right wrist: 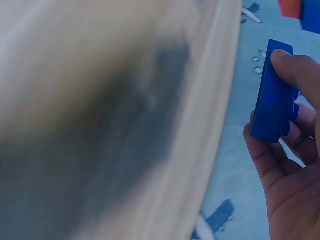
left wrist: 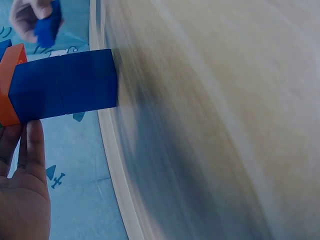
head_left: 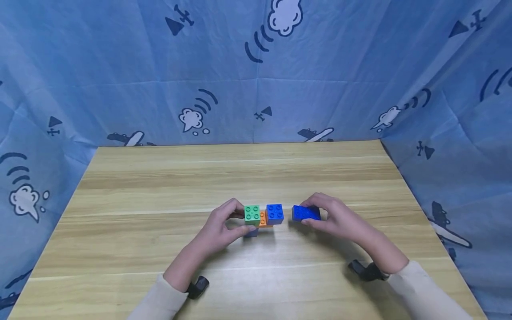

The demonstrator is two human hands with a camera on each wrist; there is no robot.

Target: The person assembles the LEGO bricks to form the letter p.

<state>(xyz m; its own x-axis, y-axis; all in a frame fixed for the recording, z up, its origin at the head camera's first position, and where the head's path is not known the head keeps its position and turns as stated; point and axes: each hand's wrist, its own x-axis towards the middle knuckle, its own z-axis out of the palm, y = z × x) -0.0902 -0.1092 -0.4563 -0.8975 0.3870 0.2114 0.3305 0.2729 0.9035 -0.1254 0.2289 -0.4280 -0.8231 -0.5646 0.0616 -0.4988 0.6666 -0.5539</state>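
My left hand (head_left: 219,227) grips a small assembly of toy building bricks between thumb and fingers. Its top carries a green brick (head_left: 252,214) on the left and a square blue brick (head_left: 274,214) on the right, both on an orange brick (head_left: 262,219). Below the orange one, the left wrist view shows two blue bricks (left wrist: 62,84) stacked; their lower end is at or close above the tabletop. To the right, my right hand (head_left: 338,218) pinches a longer blue brick (head_left: 306,213), apart from the assembly. That brick's studs face the palm side in the right wrist view.
Both hands are over the middle of a wood-grain table (head_left: 160,186). A blue patterned curtain (head_left: 224,66) hangs behind it and along the sides. Each wrist wears a black strap device, the right one (head_left: 366,270) low over the tabletop.
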